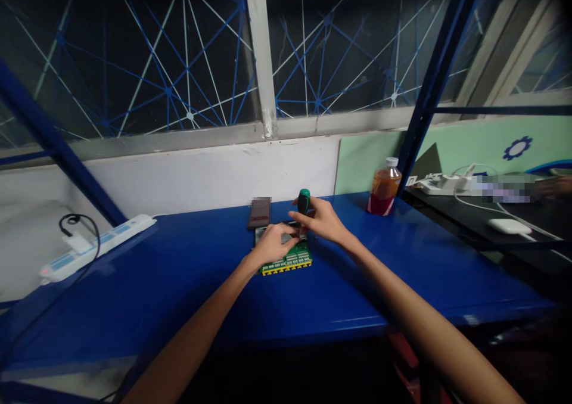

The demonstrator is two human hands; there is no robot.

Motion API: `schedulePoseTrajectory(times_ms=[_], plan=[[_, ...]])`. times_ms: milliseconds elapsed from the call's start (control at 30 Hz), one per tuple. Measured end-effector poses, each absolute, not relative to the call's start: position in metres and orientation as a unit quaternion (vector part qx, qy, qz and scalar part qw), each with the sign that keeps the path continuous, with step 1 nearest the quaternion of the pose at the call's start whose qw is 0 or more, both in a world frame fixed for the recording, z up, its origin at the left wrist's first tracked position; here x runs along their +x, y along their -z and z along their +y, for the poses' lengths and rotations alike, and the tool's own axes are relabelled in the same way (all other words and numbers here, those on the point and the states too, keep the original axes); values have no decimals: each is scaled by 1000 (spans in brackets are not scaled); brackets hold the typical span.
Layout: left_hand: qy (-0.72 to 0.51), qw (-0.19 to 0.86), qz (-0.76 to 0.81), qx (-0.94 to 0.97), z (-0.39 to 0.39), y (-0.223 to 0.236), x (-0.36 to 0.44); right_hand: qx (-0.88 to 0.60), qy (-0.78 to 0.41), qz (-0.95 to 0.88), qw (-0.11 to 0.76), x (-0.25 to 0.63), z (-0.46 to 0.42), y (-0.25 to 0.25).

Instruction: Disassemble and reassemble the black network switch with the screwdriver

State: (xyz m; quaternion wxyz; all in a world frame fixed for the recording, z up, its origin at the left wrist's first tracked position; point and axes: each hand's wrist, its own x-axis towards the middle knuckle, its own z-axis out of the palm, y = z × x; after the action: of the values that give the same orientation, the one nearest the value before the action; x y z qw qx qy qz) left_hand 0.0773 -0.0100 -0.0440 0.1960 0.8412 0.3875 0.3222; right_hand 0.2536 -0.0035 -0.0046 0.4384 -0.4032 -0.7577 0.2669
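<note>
A green circuit board (pixel 292 260) with a yellow front edge lies on the blue table (pixel 179 285). My left hand (pixel 271 246) rests on the board, fingers curled over its top, pressing it down. My right hand (pixel 322 220) is closed around a screwdriver with a green and black handle (pixel 304 201), held upright over the board's far end. The screwdriver's tip is hidden behind my fingers. A dark phone-like slab (pixel 260 212) lies just beyond the board.
A bottle of orange liquid (pixel 384 187) stands at the table's back right. A white power strip (pixel 96 247) with a black cable lies at the left. On the black desk to the right sit another power strip (pixel 440 184) and a white mouse (pixel 509 226).
</note>
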Motion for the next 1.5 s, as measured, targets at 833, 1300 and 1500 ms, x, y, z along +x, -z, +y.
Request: schedulePoseTrajectory(times_ms=[833,1300,1500], plan=[[-311,82,440,839,-6,44,76,-382,-309,-701,518,260,-2,-4],[-163,54,368,914,-4,24,138,-477,-94,-619,616,302,19,-11],[-186,67,381,903,2,27,144,-485,-95,-621,608,305,20,-10]])
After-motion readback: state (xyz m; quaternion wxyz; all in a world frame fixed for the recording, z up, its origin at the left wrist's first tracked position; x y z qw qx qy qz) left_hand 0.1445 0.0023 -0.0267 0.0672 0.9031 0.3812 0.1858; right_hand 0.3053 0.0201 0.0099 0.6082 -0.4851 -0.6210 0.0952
